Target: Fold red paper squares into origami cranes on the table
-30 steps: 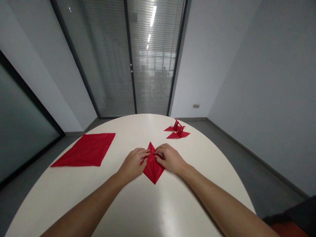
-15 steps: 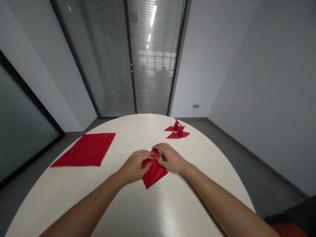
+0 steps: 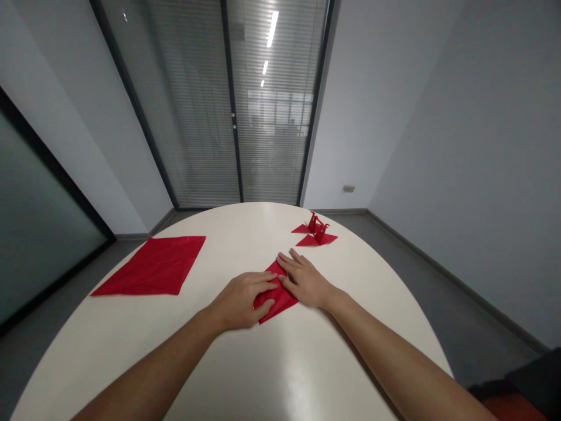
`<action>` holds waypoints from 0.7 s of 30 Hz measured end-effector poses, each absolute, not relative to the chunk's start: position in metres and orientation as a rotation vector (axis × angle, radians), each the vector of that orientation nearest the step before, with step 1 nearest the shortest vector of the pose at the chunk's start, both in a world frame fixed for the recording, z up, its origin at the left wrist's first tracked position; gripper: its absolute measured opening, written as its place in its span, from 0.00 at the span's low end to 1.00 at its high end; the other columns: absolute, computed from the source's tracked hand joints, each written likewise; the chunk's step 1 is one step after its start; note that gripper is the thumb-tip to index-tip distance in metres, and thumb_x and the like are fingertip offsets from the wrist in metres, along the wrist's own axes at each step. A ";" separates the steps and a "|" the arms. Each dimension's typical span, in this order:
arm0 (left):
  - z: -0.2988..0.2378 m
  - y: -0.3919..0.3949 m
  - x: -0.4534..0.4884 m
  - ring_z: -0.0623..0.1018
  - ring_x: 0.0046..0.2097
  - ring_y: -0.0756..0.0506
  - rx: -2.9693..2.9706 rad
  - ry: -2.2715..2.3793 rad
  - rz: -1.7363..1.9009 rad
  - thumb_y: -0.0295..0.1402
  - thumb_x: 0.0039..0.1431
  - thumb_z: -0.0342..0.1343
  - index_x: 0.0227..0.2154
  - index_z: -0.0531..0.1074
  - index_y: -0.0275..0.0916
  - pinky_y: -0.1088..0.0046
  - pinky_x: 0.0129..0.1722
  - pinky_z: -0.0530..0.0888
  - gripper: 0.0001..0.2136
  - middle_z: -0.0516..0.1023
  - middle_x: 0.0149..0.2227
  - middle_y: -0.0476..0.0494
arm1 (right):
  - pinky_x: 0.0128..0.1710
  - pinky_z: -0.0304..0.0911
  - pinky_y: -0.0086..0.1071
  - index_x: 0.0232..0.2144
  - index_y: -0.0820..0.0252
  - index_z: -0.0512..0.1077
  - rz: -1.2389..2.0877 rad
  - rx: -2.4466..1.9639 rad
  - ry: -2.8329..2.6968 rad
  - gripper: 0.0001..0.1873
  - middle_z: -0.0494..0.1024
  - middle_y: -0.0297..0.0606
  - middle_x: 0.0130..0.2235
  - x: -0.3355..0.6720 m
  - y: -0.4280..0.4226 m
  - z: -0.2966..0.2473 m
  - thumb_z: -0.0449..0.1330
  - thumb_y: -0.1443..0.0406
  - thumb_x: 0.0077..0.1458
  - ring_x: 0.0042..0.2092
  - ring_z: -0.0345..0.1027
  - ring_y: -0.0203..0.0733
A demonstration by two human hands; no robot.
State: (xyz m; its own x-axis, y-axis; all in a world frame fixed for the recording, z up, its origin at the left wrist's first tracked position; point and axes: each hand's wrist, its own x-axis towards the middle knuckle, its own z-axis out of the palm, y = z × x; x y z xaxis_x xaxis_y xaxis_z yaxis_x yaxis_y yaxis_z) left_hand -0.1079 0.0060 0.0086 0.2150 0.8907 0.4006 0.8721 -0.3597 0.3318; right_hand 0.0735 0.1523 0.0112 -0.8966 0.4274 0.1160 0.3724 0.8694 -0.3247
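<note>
A folded red sheet of paper point(image 3: 280, 299) lies flat on the table between my hands. My left hand point(image 3: 243, 299) rests over its left side, the fingers stretched across the paper and the thumb apart near the lower corner. On the upper right edge, my right hand point(image 3: 304, 280) lies flat with its fingers spread. Both hands press on the sheet without gripping it, and they hide parts of its folds. Beyond my right hand stand two red paper cranes point(image 3: 321, 236), one partly behind the other.
A larger unfolded red sheet point(image 3: 153, 266) with faint creases lies at the left on the round white table point(image 3: 228, 374). Past the table's far edge is a glass partition with blinds point(image 3: 272, 158). A dark and red object point(image 3: 517, 397) shows at the lower right.
The near corner of the folded paper has moved up, so its outline is shorter. My left hand has shifted slightly right and nearer; the fingers of my right hand have spread.
</note>
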 end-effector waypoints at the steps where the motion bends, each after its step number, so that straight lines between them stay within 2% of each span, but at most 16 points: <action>1: 0.009 0.006 -0.108 0.77 0.58 0.39 2.428 1.752 0.823 0.33 0.61 0.57 0.52 0.77 0.40 0.56 0.59 0.73 0.16 0.78 0.56 0.38 | 0.69 0.43 0.58 0.69 0.66 0.55 0.443 -0.626 -2.873 0.33 0.53 0.46 0.71 0.074 0.152 0.011 0.48 0.56 0.68 0.73 0.36 0.63; 5: 0.014 0.003 -0.109 0.75 0.60 0.38 2.440 1.720 0.720 0.36 0.59 0.59 0.54 0.75 0.40 0.54 0.61 0.71 0.20 0.76 0.58 0.37 | 0.69 0.40 0.60 0.70 0.64 0.52 0.443 -0.642 -2.903 0.37 0.50 0.46 0.72 0.074 0.151 0.011 0.52 0.53 0.65 0.73 0.35 0.64; 8: 0.016 0.002 -0.109 0.72 0.63 0.35 2.435 1.738 0.660 0.39 0.57 0.61 0.58 0.71 0.39 0.49 0.63 0.67 0.26 0.73 0.61 0.35 | 0.69 0.42 0.60 0.70 0.63 0.55 0.430 -0.632 -2.853 0.35 0.52 0.46 0.71 0.073 0.152 0.010 0.52 0.54 0.66 0.72 0.37 0.64; 10: 0.016 0.003 -0.109 0.70 0.63 0.34 2.438 1.772 0.655 0.39 0.58 0.60 0.59 0.70 0.39 0.47 0.64 0.65 0.26 0.72 0.61 0.34 | 0.68 0.44 0.59 0.68 0.62 0.58 0.421 -0.603 -2.804 0.32 0.54 0.47 0.71 0.073 0.152 0.009 0.50 0.54 0.68 0.72 0.41 0.62; 14: 0.015 0.004 -0.108 0.71 0.61 0.36 2.442 1.830 0.691 0.32 0.57 0.58 0.57 0.71 0.41 0.50 0.63 0.66 0.23 0.74 0.59 0.37 | 0.68 0.46 0.59 0.67 0.63 0.61 0.415 -0.592 -2.790 0.30 0.60 0.49 0.68 0.072 0.152 0.009 0.51 0.54 0.68 0.71 0.46 0.62; 21: 0.007 0.008 -0.109 0.72 0.61 0.38 2.412 1.954 0.688 0.22 0.55 0.52 0.57 0.72 0.36 0.52 0.64 0.66 0.25 0.73 0.60 0.36 | 0.68 0.46 0.59 0.66 0.66 0.62 0.400 -0.605 -2.807 0.35 0.58 0.54 0.69 0.072 0.151 0.011 0.55 0.51 0.65 0.71 0.46 0.64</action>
State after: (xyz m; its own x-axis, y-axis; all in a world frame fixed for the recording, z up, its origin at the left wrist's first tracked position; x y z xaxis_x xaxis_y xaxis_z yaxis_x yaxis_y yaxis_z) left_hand -0.1089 0.0076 0.0074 0.1512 0.9237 0.3519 0.9404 -0.2442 0.2369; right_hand 0.0716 0.1508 0.0112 -0.8848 0.4316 0.1755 0.3654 0.8765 -0.3134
